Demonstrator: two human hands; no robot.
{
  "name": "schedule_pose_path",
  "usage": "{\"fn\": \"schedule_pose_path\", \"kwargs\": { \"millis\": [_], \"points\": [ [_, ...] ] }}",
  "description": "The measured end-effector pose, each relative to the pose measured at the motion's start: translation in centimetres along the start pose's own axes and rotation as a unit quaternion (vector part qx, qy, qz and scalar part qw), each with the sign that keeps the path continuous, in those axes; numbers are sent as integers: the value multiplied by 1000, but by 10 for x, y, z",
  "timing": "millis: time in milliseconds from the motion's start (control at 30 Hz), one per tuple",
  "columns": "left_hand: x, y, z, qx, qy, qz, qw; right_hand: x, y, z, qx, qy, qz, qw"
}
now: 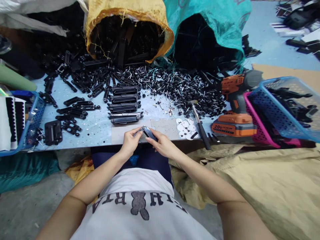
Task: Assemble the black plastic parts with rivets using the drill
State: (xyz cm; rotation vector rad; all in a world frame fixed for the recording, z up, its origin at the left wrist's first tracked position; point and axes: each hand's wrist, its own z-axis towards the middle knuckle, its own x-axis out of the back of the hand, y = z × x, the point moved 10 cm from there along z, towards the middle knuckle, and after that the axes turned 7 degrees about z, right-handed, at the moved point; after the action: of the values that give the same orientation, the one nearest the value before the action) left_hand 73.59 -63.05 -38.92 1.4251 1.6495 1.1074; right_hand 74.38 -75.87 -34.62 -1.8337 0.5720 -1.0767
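Observation:
My right hand is closed around a dark, bar-shaped plastic part with a rounded end, held at the table's front edge. My left hand pinches at the part's left end; what lies under its fingertips is too small to make out. Just beyond my hands, several similar black arm-like parts lie side by side in a row. A grey cardboard sheet rests on the table beneath and beside the held part.
A hammer, white discs and an orange cordless drill are to the right. Behind spreads a heap of black-headed screws, before a yellow sack and a teal sack. Baskets stand left and right.

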Motion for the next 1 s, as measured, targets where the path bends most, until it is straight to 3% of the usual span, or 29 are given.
{"fn": "schedule_pose_path", "kwargs": {
  "millis": [333, 433, 567, 767, 1000],
  "points": [
    [-8, 23, -5, -129, 53, 66, 988, -6, -3, -9, -13, 139, 50, 989],
    [-7, 43, -14, -201, 79, 100, 971, -7, -11, -14, 1, 177, 51, 983],
    [-10, 78, -33, -333, 90, 131, 929, -3, -31, -25, 78, 248, 30, 965],
    [-8, 113, -53, -465, 75, 158, 868, 8, -42, -30, 155, 259, -14, 953],
    [-9, 125, -61, -505, 66, 191, 839, 12, -38, -30, 163, 269, -11, 949]
  ]
}}
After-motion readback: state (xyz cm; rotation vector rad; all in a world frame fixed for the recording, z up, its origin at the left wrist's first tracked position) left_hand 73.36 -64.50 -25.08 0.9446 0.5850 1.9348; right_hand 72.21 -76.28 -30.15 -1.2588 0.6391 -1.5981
